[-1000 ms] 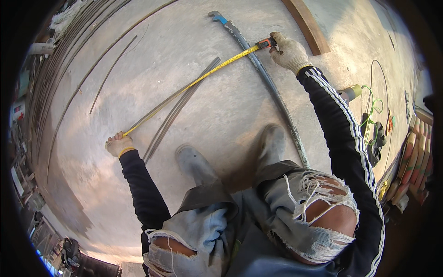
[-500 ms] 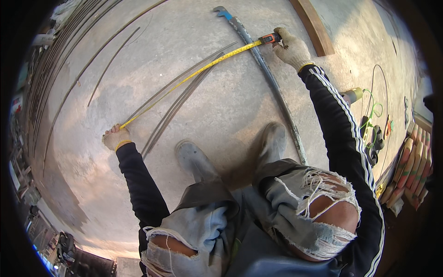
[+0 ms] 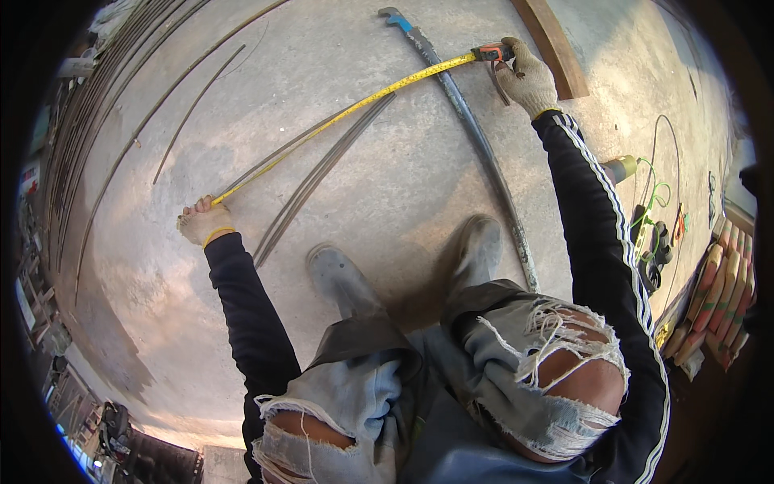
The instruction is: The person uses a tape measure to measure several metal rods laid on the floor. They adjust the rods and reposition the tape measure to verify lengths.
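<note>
A yellow tape measure (image 3: 347,111) stretches above the concrete floor between my two gloved hands. My right hand (image 3: 530,81) is closed round its orange and black case at the upper right. At the left, my left hand (image 3: 205,223) grips the tape's free end, fingers closed. A thin metal rod (image 3: 298,139) runs close along the tape; whether the left fingers also hold it I cannot tell. Below the tape lies a small bunch of rods (image 3: 326,173). A long steel bar with a blue hooked end (image 3: 451,95) passes under the tape near the case.
Long rods (image 3: 89,129) lie along the left side, with a shorter rod (image 3: 197,114) beside them. A brown beam (image 3: 555,50) is at the upper right. A power tool (image 3: 619,168), a green cord (image 3: 650,206) and stacked packages (image 3: 716,290) are at the right. My boots stand near the middle.
My right hand has moved right and slightly up with the tape case, drawing out more tape. My left hand has shifted slightly upward. The rod bunch's upper ends now lie clear of the tape.
</note>
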Motion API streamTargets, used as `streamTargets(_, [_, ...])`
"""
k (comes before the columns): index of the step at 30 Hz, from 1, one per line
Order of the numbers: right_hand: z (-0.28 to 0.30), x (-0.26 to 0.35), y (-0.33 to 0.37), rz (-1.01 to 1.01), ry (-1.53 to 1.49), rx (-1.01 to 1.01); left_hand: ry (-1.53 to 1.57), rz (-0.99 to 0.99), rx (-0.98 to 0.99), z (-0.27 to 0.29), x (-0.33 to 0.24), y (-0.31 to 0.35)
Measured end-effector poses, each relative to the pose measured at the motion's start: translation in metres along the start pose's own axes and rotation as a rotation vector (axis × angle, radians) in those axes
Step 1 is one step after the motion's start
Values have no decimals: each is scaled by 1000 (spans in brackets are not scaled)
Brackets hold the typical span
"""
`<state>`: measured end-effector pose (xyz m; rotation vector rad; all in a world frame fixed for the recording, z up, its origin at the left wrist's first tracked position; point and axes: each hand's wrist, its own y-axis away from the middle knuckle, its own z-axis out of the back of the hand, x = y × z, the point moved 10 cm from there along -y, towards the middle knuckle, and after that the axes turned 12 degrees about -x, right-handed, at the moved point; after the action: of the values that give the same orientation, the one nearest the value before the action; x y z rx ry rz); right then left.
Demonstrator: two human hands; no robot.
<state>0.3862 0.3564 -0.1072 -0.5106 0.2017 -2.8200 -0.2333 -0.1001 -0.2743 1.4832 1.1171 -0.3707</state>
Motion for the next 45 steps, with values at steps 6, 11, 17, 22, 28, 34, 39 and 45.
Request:
streamTargets(6, [6, -6, 3, 179, -19, 6, 205, 66, 200, -18, -18, 10])
streamTargets(11, [13, -4, 40, 176, -95, 194, 224, 80, 77, -13, -35, 28])
streamTargets(17, [37, 13, 87, 207, -139, 231, 234, 125, 210, -41, -71, 45])
streamTargets(22, [43, 38, 118, 345, -228, 173, 121, -5, 396, -88, -141, 52])
streamTargets(28, [9, 71, 157, 326, -136, 395, -65, 30, 440, -113, -193, 29])
streamTargets(34, [-4, 100, 172, 328, -42, 565, -42, 58, 217, -56, -208, -35])
streamTargets(39, [-15, 98, 152, 248, 9, 576, -22, 103, 244, -16, -182, -62])
streamTargets(45, [-25, 112, 152, 333, 10, 534, 8, 63, 145, 24, -162, -75])
